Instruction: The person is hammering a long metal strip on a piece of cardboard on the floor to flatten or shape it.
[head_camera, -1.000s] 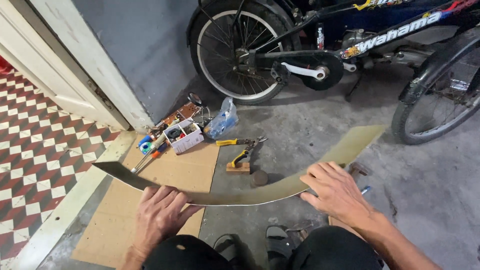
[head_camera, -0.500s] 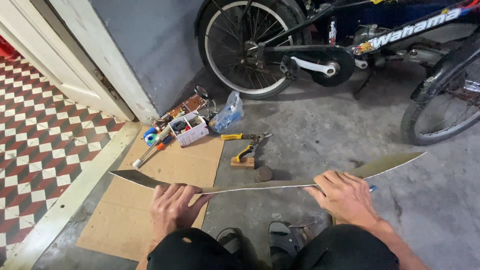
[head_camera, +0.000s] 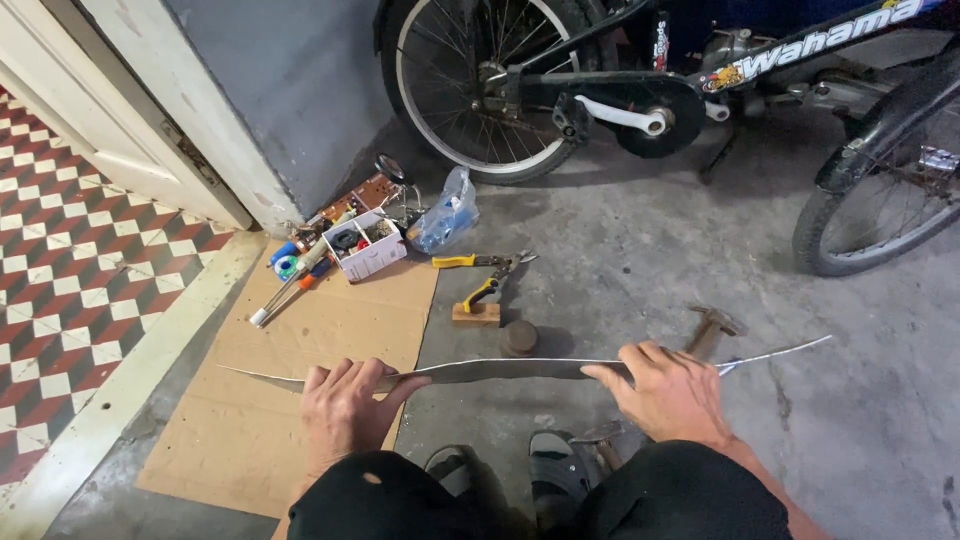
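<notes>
While both hands grip, metal strip (head_camera: 510, 369) edge-on, above cardboard (head_camera: 300, 380)

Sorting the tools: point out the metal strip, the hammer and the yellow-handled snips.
metal strip (head_camera: 500, 369), head view, on its middle span between the hands.
hammer (head_camera: 716, 322), head view, on its head.
snips (head_camera: 455, 261), head view, on the yellow handle.

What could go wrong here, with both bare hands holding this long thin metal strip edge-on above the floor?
1. The left hand and right hand grip the thin metal strip bare; its edge may cut the fingers.
2. The pointed ends reach far past both hands and might hit the hammer or the bicycle wheel.
3. The sandalled feet lie directly under the strip, exposed if it slips.
</notes>
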